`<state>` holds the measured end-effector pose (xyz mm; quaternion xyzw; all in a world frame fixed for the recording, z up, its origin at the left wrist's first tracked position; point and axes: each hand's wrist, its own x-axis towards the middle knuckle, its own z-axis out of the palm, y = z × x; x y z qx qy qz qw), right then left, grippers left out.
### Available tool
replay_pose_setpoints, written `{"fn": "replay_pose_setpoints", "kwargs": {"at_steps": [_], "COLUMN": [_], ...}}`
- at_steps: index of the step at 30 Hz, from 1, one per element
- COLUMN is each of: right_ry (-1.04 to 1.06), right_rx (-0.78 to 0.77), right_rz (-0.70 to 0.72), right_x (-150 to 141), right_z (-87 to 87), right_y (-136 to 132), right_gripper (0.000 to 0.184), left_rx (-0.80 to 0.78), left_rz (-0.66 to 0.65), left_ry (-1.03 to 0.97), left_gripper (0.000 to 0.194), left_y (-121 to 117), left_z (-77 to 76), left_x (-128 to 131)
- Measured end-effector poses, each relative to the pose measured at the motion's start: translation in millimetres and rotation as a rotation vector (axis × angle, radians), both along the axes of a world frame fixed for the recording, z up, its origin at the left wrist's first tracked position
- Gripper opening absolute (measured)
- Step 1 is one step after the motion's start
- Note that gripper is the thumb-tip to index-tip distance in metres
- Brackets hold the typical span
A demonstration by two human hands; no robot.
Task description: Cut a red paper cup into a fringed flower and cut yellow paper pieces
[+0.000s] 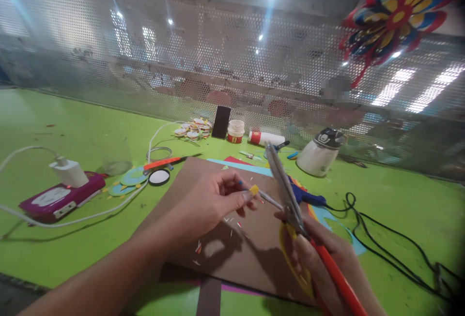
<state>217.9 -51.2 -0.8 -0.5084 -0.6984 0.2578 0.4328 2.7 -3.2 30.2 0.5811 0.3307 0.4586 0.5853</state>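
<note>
My left hand (pixel 218 199) is closed in a pinch over the brown board (pixel 250 253). Between its thumb and fingers is a small yellow piece (pixel 254 190), perhaps paper; a tiny blue bit shows beside the fingers. In my right hand (pixel 319 253) is a pair of scissors (pixel 285 185) with red and yellow handles. Their blades are spread: one points up, and the thinner-looking one reaches left to the yellow piece. Whether it touches the piece I cannot tell. Small paper scraps (pixel 198 247) lie on the board below my left hand.
A blue glue gun (pixel 308 196) with a black cable lies right of the board. Behind are a white kettle-like container (pixel 319 154), paper cups (pixel 236 131) and a phone (pixel 221 122). Left are an orange utility knife (pixel 162 163) and a purple power strip (pixel 63 197) with white cables.
</note>
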Motion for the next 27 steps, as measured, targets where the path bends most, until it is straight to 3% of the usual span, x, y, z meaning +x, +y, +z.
{"fn": "replay_pose_setpoints", "kwargs": {"at_steps": [3, 8, 11, 20, 27], "right_ry": [-0.067, -0.079, -0.061, -0.011, 0.095], "right_rx": [0.051, 0.055, 0.058, 0.048, 0.194], "right_rz": [-0.052, 0.105, 0.191, 0.148, 0.159], "right_x": [4, 5, 0, -4, -8], "right_z": [7.2, 12.6, 12.9, 9.0, -6.8], "right_y": [2, 4, 3, 3, 7], "right_gripper": [0.034, 0.026, 0.024, 0.027, 0.026], "left_rx": [-0.121, -0.129, -0.178, -0.251, -0.253], "left_rz": [-0.192, -0.404, -0.386, -0.288, -0.169], "left_ry": [0.114, 0.337, 0.365, 0.285, 0.184], "left_gripper": [0.031, 0.020, 0.016, 0.008, 0.009], "left_y": [-5, -13, -13, -11, -10], "left_z": [2.8, -1.4, -4.2, -1.8, -9.2], "left_x": [5, 14, 17, 22, 27]}}
